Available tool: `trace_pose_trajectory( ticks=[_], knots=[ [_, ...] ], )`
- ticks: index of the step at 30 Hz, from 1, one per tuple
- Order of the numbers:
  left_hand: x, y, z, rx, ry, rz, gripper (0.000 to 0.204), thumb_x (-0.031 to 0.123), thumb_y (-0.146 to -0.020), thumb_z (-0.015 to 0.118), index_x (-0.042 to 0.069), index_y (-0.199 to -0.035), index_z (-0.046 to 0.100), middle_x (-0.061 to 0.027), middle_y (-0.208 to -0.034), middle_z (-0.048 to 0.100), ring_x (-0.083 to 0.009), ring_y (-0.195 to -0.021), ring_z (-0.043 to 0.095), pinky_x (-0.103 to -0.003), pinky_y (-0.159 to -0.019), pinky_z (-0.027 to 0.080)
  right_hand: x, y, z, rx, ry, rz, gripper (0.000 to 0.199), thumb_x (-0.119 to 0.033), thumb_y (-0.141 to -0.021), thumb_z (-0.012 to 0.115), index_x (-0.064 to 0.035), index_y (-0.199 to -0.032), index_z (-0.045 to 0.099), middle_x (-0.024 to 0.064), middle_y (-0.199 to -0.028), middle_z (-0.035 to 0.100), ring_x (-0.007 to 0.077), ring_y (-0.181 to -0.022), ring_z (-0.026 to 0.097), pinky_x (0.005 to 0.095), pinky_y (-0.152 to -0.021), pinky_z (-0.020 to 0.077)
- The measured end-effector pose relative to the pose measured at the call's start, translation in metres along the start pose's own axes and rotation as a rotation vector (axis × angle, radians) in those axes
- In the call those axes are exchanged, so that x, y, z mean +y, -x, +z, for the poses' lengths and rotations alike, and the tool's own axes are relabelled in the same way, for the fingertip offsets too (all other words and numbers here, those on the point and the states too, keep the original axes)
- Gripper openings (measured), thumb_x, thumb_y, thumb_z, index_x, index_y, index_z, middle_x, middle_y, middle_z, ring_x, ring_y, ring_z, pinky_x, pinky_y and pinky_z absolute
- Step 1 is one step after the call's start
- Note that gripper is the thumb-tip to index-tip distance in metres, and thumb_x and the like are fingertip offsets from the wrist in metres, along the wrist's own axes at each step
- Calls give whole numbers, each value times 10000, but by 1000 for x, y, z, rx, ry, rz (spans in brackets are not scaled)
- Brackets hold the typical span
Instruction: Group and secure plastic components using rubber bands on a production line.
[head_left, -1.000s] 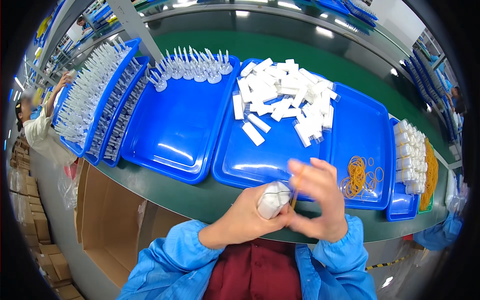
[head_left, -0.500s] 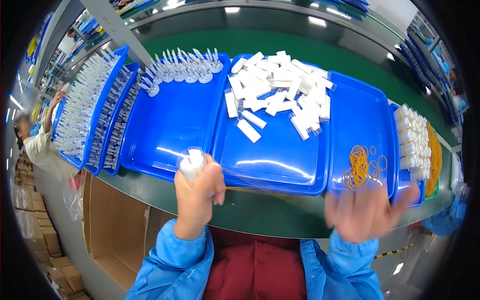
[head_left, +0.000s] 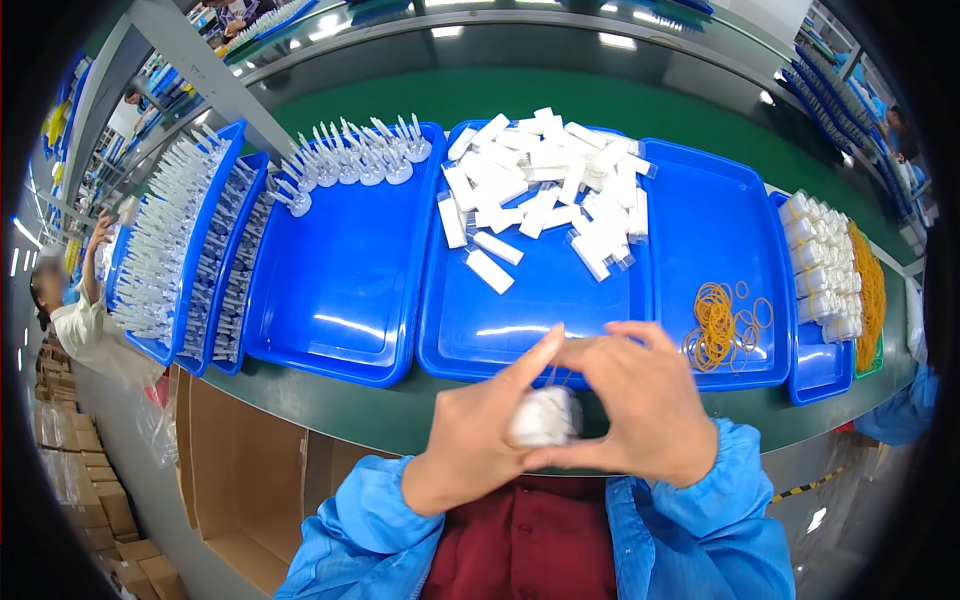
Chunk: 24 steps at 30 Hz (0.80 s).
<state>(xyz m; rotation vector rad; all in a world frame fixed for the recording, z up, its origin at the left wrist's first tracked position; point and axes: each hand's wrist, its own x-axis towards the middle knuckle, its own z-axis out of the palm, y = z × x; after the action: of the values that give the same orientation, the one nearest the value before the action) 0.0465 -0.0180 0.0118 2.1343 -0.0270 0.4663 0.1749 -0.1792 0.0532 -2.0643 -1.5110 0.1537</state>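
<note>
In front of my chest, my left hand [head_left: 475, 430] is closed around a bundle of white packets with clear plastic wrapping [head_left: 543, 418]. My right hand [head_left: 648, 405] has come round the other side of the bundle, its fingers curled over the top and its thumb beneath. Thin strands that look like a rubber band [head_left: 557, 376] stretch between the two hands above the bundle. Just beyond them, a blue tray [head_left: 560, 345] carries a loose pile of white packets [head_left: 545, 175]. Orange-yellow rubber bands [head_left: 714, 325] lie in the blue tray to its right [head_left: 700, 215].
On the left, a blue tray [head_left: 335, 270] has clear plastic stemmed parts [head_left: 370, 160] along its far side; stacked trays of similar parts [head_left: 165, 260] stand beyond. At right are white bundles [head_left: 820, 265] and a yellow-orange mass [head_left: 866, 290]. A cardboard box [head_left: 240, 460] sits below left. Another person [head_left: 80, 310] works far left.
My right hand has moved left from beside the rubber bands to the bundle. The left hand has brought the bundle rightward and down, so both hands now meet. The view has shifted slightly.
</note>
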Motion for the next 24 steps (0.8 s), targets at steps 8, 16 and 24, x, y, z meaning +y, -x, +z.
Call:
trace_pose_trajectory(
  ticks=[8,16,24],
  knots=[
    [6,4,8,59,329,-290,691,-26,-773,779,29,-1419,540,-117,-1191,676,-146,-1058,656,-277,-896,518,-11,14,-1,-57,111,114,621,-390,-865,739,39,-1298,617,112,-944,705,216,-873,688,346,-807,473],
    [13,8,22,6,376,-440,870,39,-782,778,-24,-1538,352,-149,-1424,553,-124,-1136,597,-257,-923,495,13,2,15,481,-349,95,865,-281,-694,920,27,-1401,528,169,-1282,676,238,-1021,722,304,-823,512],
    [-8,10,20,-36,-106,-153,1127,106,-718,900,2,-1598,204,-131,-836,706,-228,-708,706,-348,-668,557,4,4,6,-64,103,17,823,-622,-724,790,-14,-1246,601,128,-1049,694,288,-982,682,454,-1036,421]
  ],
)
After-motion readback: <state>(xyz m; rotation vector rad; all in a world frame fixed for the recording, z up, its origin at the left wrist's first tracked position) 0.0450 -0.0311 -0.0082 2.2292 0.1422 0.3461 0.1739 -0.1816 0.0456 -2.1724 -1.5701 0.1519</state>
